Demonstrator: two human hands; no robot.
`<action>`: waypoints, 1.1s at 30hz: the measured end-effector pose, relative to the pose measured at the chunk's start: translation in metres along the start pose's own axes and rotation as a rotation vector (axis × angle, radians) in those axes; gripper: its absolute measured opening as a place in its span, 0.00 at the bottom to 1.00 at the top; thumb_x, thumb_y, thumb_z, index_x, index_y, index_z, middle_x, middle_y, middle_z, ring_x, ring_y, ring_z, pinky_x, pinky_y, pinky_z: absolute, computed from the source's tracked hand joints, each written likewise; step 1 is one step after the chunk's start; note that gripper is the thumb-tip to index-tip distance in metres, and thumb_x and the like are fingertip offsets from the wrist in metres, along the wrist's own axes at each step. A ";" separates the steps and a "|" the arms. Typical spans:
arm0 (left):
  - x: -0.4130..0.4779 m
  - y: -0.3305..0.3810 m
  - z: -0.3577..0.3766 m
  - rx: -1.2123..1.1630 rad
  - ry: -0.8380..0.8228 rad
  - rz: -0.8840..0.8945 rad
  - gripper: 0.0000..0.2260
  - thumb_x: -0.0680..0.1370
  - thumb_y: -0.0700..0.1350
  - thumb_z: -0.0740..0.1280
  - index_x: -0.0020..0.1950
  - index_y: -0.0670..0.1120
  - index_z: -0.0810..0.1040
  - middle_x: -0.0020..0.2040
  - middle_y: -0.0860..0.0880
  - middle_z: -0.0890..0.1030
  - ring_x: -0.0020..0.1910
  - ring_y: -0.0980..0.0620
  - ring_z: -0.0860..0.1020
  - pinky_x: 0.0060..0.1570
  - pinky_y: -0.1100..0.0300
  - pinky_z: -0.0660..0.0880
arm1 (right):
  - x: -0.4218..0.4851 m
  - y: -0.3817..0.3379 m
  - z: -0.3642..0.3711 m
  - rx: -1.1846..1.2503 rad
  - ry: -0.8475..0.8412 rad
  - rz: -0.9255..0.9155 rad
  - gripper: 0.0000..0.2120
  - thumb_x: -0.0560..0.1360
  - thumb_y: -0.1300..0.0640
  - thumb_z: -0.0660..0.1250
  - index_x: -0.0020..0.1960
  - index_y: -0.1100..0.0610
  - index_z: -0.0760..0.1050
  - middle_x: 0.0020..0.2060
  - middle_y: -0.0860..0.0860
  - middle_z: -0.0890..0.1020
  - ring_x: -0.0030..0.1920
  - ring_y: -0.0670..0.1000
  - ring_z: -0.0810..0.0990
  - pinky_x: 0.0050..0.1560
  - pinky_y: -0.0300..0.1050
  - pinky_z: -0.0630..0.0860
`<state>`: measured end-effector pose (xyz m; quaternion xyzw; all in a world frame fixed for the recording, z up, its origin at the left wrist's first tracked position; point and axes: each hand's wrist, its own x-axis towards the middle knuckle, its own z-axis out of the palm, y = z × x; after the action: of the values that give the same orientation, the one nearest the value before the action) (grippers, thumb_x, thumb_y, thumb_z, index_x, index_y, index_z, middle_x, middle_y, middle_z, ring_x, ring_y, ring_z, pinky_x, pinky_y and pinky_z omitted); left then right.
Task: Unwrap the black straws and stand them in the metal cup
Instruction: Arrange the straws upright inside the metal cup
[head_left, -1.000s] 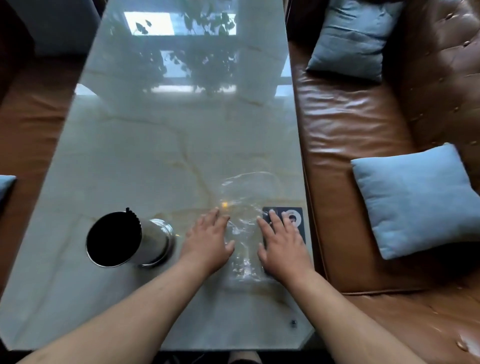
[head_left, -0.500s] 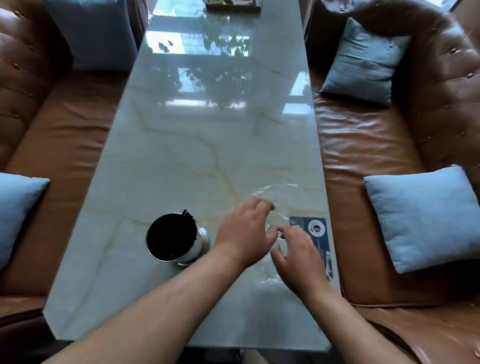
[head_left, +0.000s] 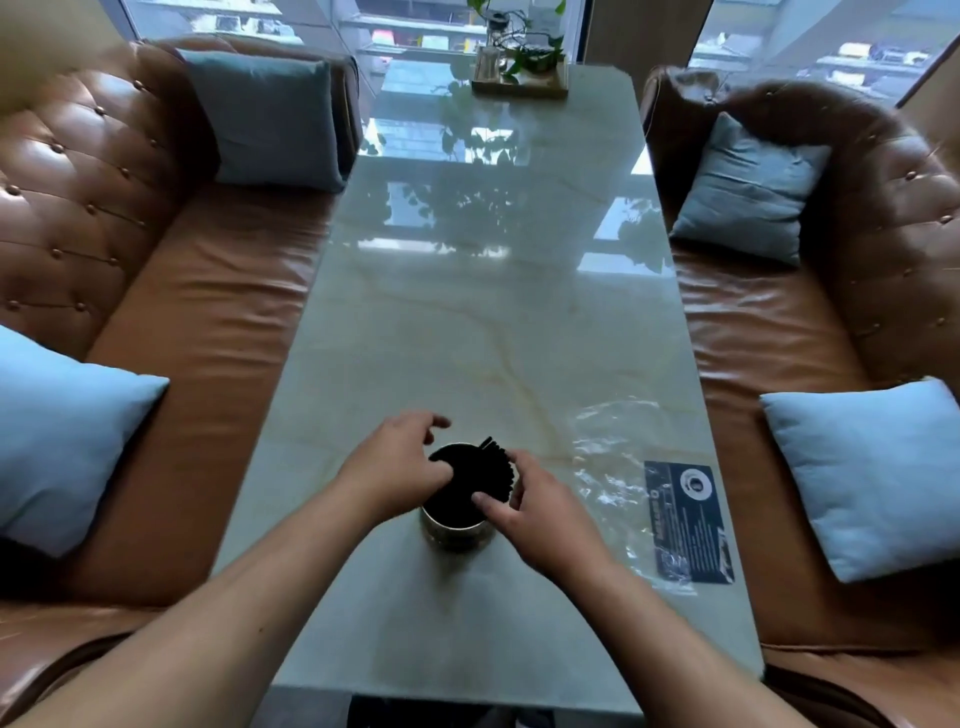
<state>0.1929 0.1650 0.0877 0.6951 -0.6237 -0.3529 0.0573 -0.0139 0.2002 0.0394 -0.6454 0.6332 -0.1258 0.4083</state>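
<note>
Both grips have left the clear plastic wrapper (head_left: 613, 467): left hand (head_left: 400, 470) and right hand (head_left: 535, 512), fingers loosely curled, now cradle the round metal cup (head_left: 457, 530) on the marble surface (head_left: 493, 312), black straws (head_left: 493, 470) standing inside; likely final tidying.

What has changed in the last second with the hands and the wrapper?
Both hands left the wrapper and moved to the cup: the left hand and the right hand now flank its rim. The straws stay in the cup, and the wrapper stays flat on the table.
</note>
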 end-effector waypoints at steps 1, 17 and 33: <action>-0.001 -0.006 0.002 0.003 -0.050 0.010 0.27 0.70 0.49 0.70 0.70 0.55 0.75 0.57 0.52 0.77 0.61 0.52 0.76 0.58 0.62 0.71 | 0.005 -0.004 0.000 -0.007 0.015 -0.005 0.23 0.74 0.39 0.71 0.67 0.42 0.71 0.43 0.45 0.84 0.44 0.49 0.83 0.41 0.47 0.76; 0.006 -0.027 0.011 -0.150 0.087 0.078 0.14 0.70 0.54 0.76 0.54 0.60 0.81 0.43 0.56 0.82 0.41 0.56 0.80 0.42 0.60 0.75 | 0.067 -0.053 -0.033 -0.237 -0.266 -0.143 0.11 0.76 0.51 0.73 0.59 0.47 0.81 0.45 0.48 0.82 0.46 0.51 0.81 0.43 0.42 0.72; -0.002 0.003 -0.055 -0.054 0.157 0.119 0.06 0.72 0.51 0.78 0.47 0.51 0.87 0.41 0.55 0.87 0.41 0.58 0.84 0.47 0.61 0.79 | 0.016 -0.019 -0.026 0.079 0.111 -0.118 0.10 0.77 0.44 0.68 0.58 0.41 0.79 0.39 0.43 0.82 0.34 0.41 0.77 0.38 0.43 0.73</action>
<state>0.2220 0.1467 0.1314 0.6806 -0.6476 -0.3103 0.1456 -0.0155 0.1734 0.0639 -0.6570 0.6101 -0.2103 0.3898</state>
